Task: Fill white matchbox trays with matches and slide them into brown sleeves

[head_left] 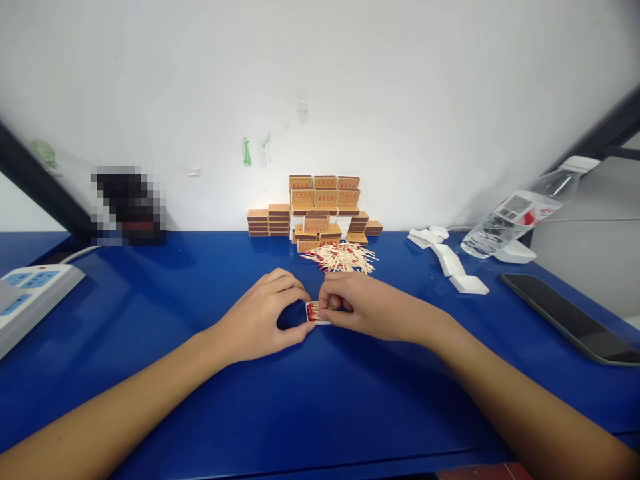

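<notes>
A small white matchbox tray [309, 313] lies on the blue table, with red-headed matches [313, 311] side by side in it. My left hand [267, 313] grips the tray's left end between thumb and fingers. Over the tray's right part, the thumb and fingers of my right hand [357, 303] are pinched on matches; they hide that part of the tray. Just beyond my hands is a loose pile of matches [350, 257], heads mostly to the left. Stacked matchboxes [325, 198] stand behind the pile against the wall.
A power strip [43, 293] sits at the left, with a blurred-out dark object [133, 207] behind it. On the right are white paper pieces [450, 260], a tilted clear plastic bottle [520, 210] and a dark phone [570, 317]. The white wall [200, 100] bounds the blue table [280, 413].
</notes>
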The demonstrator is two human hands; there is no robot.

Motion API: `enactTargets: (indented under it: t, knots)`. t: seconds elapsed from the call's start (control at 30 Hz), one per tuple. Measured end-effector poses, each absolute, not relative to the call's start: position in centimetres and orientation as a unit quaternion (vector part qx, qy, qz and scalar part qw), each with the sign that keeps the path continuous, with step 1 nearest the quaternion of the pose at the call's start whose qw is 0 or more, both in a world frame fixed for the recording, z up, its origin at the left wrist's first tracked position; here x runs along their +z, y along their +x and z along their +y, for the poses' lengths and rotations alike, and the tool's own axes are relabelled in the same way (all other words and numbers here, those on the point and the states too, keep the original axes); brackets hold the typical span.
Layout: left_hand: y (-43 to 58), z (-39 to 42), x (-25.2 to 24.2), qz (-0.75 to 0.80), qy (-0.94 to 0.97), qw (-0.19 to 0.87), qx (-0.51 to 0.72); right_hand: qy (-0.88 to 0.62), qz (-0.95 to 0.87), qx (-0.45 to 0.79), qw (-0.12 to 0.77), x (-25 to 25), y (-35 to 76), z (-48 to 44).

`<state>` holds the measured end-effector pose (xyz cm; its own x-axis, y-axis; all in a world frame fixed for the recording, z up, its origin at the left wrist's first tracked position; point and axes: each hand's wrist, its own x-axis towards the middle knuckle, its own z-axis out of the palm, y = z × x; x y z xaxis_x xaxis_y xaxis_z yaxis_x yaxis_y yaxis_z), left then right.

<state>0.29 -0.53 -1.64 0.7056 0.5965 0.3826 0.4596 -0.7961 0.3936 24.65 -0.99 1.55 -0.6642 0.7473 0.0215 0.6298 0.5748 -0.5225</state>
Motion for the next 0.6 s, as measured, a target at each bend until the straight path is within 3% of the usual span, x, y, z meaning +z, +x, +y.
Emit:
enactTargets:
  t: [0.6]
  knots:
    - [0.18,-0.5,-1.79,0.289,0.915,0.128,0.25,-0.389,-0.878,0.256,0.111,1.08,24.9,-0.71]
